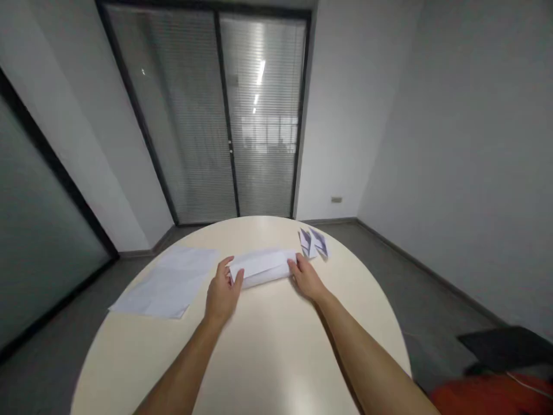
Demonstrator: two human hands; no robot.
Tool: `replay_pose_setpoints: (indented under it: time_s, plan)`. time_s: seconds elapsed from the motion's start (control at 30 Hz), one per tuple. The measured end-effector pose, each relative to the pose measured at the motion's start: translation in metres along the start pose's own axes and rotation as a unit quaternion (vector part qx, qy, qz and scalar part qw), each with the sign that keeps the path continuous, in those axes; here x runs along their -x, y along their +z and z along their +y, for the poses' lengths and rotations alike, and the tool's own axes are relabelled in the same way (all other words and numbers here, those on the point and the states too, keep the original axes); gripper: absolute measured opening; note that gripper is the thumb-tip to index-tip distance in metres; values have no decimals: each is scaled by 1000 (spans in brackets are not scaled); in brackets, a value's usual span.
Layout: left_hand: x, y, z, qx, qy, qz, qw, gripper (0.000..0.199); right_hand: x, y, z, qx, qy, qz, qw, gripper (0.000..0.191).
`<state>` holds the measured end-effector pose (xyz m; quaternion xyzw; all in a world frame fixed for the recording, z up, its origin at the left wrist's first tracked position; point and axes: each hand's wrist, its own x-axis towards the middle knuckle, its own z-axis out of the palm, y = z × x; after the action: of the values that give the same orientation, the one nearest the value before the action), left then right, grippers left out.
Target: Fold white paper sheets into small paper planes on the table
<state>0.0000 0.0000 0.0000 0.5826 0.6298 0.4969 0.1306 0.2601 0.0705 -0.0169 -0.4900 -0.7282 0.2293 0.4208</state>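
Head camera: on the round pale surface [276, 351], both hands hold a folded white paper [262, 268] lying near the middle. The left hand [222, 294], thumb and fingers parted, curls about its left end; the right hand [306, 278] pinches the right end. White paper sheets [166, 282] lie left; folded paper pieces [319, 242] sit beyond the right hand. Behind stand blind-covered glass panels [263, 115].

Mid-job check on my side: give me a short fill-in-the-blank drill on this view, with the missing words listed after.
1. The right hand grips one end of the folded paper; the ____ hand holds the other.
2. The flat paper lies on the ____ side of the table.
3. The small folded pieces are farther from the left hand than from the ____ hand.
4. The table's edge is ____, not straight.

Missing words: left; left; right; curved.
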Motion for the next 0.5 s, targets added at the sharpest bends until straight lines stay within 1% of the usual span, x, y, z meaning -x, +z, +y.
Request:
replay_pose_setpoints:
  time_s: [0.13, 0.23, 0.33, 0.4, 0.5]
  plan:
    - [0, 0, 1, -12, 14, 6, 1000, 46, 2, -1, -2, 1, 1, -2, 1000, 30]
    - [0, 0, 1, -47, 18, 16, 999, 42, 3, 0, -4, 8, 4, -6, 1000, 30]
    - [-1, 0, 0, -98, -7, 13, 995, 41, 3, 0, -6, 18, 5, -7, 1000, 30]
    - [-1, 2, -2, -126, -29, 0, 992, 42, 2, -1, -7, 22, 8, -8, 1000, 30]
    - [-1, 4, -6, -141, -53, -25, 988, 48, 3, -2, -8, 29, 16, -10, 999, 29]
